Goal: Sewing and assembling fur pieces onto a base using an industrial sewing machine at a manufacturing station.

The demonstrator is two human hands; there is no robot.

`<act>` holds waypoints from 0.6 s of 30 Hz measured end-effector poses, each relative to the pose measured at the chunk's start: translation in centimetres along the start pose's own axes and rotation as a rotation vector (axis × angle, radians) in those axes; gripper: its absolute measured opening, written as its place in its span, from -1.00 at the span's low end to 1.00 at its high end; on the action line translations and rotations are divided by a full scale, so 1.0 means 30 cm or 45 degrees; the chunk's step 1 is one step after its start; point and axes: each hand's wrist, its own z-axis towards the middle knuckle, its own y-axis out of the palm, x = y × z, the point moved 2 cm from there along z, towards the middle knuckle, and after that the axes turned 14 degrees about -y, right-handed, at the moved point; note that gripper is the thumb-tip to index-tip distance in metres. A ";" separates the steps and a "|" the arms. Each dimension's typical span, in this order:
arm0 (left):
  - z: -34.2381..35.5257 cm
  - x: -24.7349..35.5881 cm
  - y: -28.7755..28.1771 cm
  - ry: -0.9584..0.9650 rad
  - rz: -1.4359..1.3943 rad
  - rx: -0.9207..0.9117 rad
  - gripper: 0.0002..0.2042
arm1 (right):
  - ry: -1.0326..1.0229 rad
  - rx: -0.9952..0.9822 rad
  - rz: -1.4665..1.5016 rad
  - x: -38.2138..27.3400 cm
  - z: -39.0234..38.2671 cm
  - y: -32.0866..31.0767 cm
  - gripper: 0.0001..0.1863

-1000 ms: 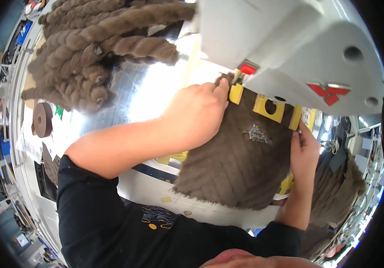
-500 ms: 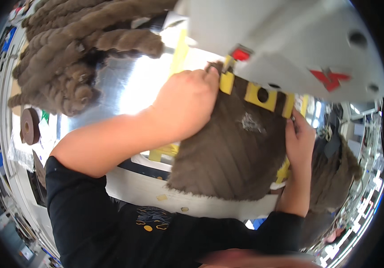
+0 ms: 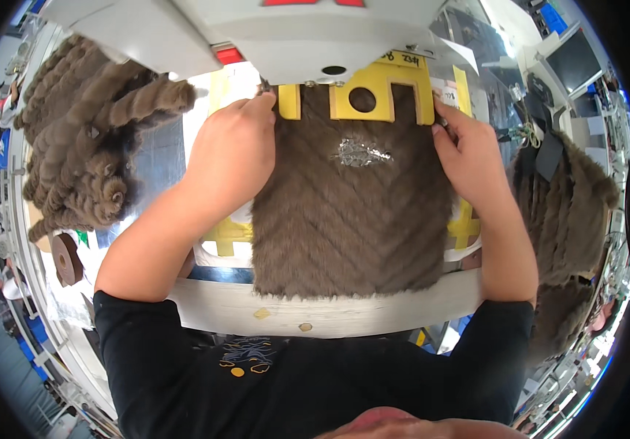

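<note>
A brown fur piece point(image 3: 351, 227) lies flat with its far end under a yellow notched plate point(image 3: 411, 99), which has a round hole. A crinkled silvery patch point(image 3: 364, 152) sits on the fur near the plate. My left hand point(image 3: 236, 150) is closed at the fur's far left corner, thumb and fingertips pinched beside the plate's left prong. My right hand point(image 3: 472, 152) pinches the far right edge, next to the plate's right prong. Just what lies between its fingertips is partly hidden. Above the plate hangs a large pale machine head point(image 3: 315, 44) with red marks.
A heap of ridged brown fur point(image 3: 84, 139) is at the left, beside a brown roll of tape point(image 3: 66, 260). More fur pieces point(image 3: 571, 212) hang at the right below a dark monitor point(image 3: 572, 60). A pale bench edge point(image 3: 373, 311) runs in front of me.
The view has turned and levelled, so the fur and yellow plate now appear straight rather than slanted. Both hands stay at the fur's far corners.
</note>
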 end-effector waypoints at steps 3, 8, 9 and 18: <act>-0.002 -0.010 0.005 0.024 0.006 0.068 -0.72 | -0.150 0.104 0.010 0.034 -0.002 0.022 -0.60; 0.005 -0.003 -0.003 0.018 0.009 0.034 -0.70 | -0.163 0.102 0.019 0.041 0.000 0.021 -0.59; 0.005 -0.001 -0.002 0.007 0.007 0.023 -0.71 | -0.146 0.077 0.008 0.043 0.001 0.023 -0.59; -0.020 -0.011 -0.001 0.007 0.048 0.050 -0.72 | -0.094 0.117 0.057 0.037 -0.022 0.037 -0.56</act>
